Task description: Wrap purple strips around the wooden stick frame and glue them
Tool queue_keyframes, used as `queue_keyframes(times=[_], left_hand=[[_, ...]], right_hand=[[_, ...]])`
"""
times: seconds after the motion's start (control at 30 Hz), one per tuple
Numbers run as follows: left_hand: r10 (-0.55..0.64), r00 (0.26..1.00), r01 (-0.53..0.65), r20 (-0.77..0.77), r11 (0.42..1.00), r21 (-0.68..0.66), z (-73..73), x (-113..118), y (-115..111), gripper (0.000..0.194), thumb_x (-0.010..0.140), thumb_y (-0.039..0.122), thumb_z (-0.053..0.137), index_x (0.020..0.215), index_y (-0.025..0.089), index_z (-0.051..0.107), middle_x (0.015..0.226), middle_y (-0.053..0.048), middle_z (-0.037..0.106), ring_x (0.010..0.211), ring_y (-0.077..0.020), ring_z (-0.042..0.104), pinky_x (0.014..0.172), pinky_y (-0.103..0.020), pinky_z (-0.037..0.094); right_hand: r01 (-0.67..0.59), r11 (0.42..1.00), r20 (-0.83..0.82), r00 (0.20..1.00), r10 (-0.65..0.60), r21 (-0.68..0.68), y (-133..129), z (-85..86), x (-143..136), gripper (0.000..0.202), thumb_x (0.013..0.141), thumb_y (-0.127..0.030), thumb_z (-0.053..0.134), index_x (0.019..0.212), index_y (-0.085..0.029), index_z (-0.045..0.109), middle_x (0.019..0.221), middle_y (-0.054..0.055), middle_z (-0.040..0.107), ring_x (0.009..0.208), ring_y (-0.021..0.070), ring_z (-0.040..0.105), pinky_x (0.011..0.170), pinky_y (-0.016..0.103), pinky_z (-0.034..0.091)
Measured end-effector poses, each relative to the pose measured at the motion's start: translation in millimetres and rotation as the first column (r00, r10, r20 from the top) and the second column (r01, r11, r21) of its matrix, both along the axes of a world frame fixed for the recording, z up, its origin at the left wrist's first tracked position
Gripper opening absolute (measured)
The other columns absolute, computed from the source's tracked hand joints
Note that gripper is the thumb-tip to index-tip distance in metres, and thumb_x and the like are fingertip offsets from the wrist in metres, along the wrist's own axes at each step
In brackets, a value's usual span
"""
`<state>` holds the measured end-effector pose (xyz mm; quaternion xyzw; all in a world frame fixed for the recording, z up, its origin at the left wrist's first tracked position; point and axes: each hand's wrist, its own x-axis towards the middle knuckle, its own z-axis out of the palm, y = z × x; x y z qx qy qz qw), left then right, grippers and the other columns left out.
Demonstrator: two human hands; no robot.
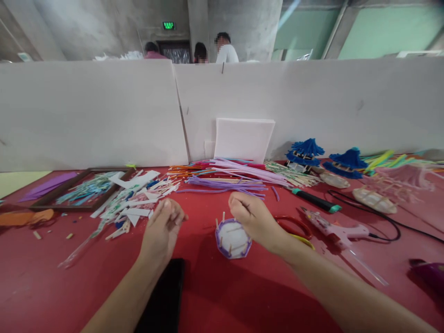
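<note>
Hovering above red tabletop (204, 291): left hand (161, 227) loosely curled, right hand (255, 219) fisted. Can't tell if either holds anything. Octagonal white base (229, 235) with purple rim (218, 240), wooden pegs (230, 250) sits between them, nearer the right.

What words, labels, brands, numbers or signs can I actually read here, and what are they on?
"EXIT": on the green-lit sign high on the back wall.
The characters above that word: too small and blurred to read.
No other text can be made out.
</note>
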<state>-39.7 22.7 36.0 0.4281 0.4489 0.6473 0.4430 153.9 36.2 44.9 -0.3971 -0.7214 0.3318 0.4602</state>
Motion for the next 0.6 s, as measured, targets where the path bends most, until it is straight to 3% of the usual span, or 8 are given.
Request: queue_keyframes(times=[0.07,0.17,0.2,0.27,0.37,0.43,0.5,0.6], left_hand=[[0.228,0.888,-0.211,-0.398,0.974,0.088,4.2,-15,7,0.041,0.084,0.046,0.039,0.053,0.022,0.029,0.053,0.006,0.028,0.05,-0.0112,0.035,0.063,-0.03,0.047],[0.314,0.719,-0.314,-0.621,0.943,0.113,4.0,-38,16,0.033,0.08,0.039,0.051,0.053,0.021,0.042,0.054,0.002,0.041,0.059,-0.0163,0.045,0.075,-0.037,0.044],[0.322,0.472,-0.358,-0.821,0.921,0.156,1.8,-44,17,0.029,0.081,0.038,0.048,0.058,0.021,0.046,0.06,-0.001,0.05,0.068,-0.0203,0.052,0.078,-0.04,0.043],[0.353,0.346,-0.395,-0.869,0.895,0.206,-4.8,-50,19,0.017,0.074,0.03,0.057,0.085,0.017,0.058,0.1,-0.013,0.06,0.104,-0.0341,0.051,0.09,-0.049,0.036],[0.423,0.104,-0.491,-0.9,0.809,0.323,-13.2,-52,19,0.059,0.074,0.032,0.058,0.127,0.012,0.041,0.146,-0.024,0.025,0.133,-0.0472,0.018,0.095,-0.061,0.027],[0.405,0.063,-0.466,-0.912,0.82,0.332,-14.1,-52,19,0.052,0.079,0.034,0.054,0.126,0.013,0.043,0.142,-0.022,0.037,0.133,-0.0439,0.025,0.098,-0.059,0.028],[0.371,0.134,-0.404,-0.919,0.867,0.291,-11.7,-51,20,0.034,0.083,0.031,0.047,0.113,0.016,0.053,0.119,-0.015,0.061,0.121,-0.0354,0.046,0.1,-0.052,0.032],[0.389,0.232,-0.295,-0.892,0.902,0.316,-8.9,-50,23,0.028,0.085,0.022,0.04,0.107,0.02,0.057,0.109,-0.01,0.066,0.106,-0.0272,0.06,0.095,-0.043,0.041]], right_hand=[[0.005,1.0,-0.051,0.999,-0.006,-0.013,2,4.3,4,0.022,0.079,-0.02,0.042,0.057,-0.019,0.047,0.054,-0.004,0.046,0.05,0.0091,0.042,0.046,0.021,0.031],[0.017,1.0,-0.114,0.993,-0.016,0.01,6,10.2,9,0.018,0.078,-0.023,0.052,0.068,-0.017,0.065,0.066,0.0,0.063,0.063,0.0125,0.056,0.056,0.023,0.042],[0.025,1.0,-0.133,0.991,-0.022,0.019,6,11.7,11,0.016,0.077,-0.024,0.055,0.069,-0.017,0.067,0.069,0.001,0.066,0.067,0.0137,0.058,0.059,0.024,0.044],[0.026,1.0,-0.15,0.988,-0.023,0.014,7,13.7,13,0.013,0.075,-0.024,0.06,0.069,-0.017,0.068,0.071,0.002,0.066,0.068,0.0144,0.058,0.062,0.026,0.045],[0.034,0.998,-0.15,0.988,-0.041,-0.048,8,13.6,15,0.016,0.075,-0.026,0.06,0.063,-0.017,0.064,0.062,-0.001,0.059,0.059,0.012,0.052,0.054,0.024,0.04],[0.043,0.995,-0.165,0.985,-0.058,-0.093,9,11.9,16,0.022,0.077,-0.024,0.053,0.056,-0.018,0.055,0.055,-0.003,0.05,0.054,0.0106,0.046,0.051,0.024,0.036],[0.051,0.991,-0.183,0.98,-0.073,-0.122,11,10.3,18,0.028,0.078,-0.022,0.045,0.051,-0.019,0.044,0.051,-0.004,0.042,0.05,0.0097,0.042,0.048,0.023,0.033],[0.066,0.99,-0.163,0.983,-0.086,-0.127,12,12.1,16,0.032,0.078,-0.023,0.043,0.049,-0.021,0.031,0.048,-0.007,0.028,0.044,0.0083,0.032,0.044,0.024,0.024]])
